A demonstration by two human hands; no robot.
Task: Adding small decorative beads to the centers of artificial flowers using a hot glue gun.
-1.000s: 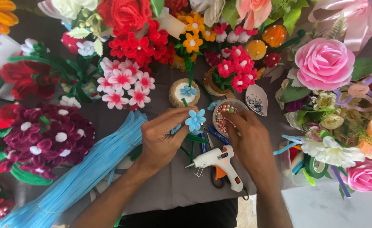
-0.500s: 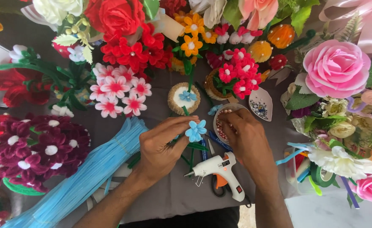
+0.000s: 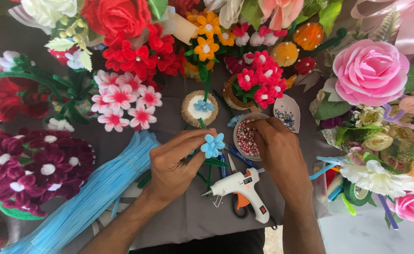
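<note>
The left hand (image 3: pixel 171 164) pinches one small blue pipe-cleaner flower (image 3: pixel 212 145) between thumb and fingertips, holding it just above the grey cloth (image 3: pixel 188 216) near the centre of the table. The right hand (image 3: pixel 277 153) reaches into one small round bowl of pink beads (image 3: pixel 244 138) just beside the flower, fingertips curled together inside it; whether they hold a bead cannot be seen. Compared with half a second ago, the flower has shifted slightly toward the bowl, and the right hand still covers the bowl's right side. One white glue gun (image 3: pixel 240 186) lies on the cloth below both hands. One bundle of light blue pipe cleaners (image 3: pixel 94 193) lies to the left. One large pink rose (image 3: pixel 370 70) sits at upper right.
</note>
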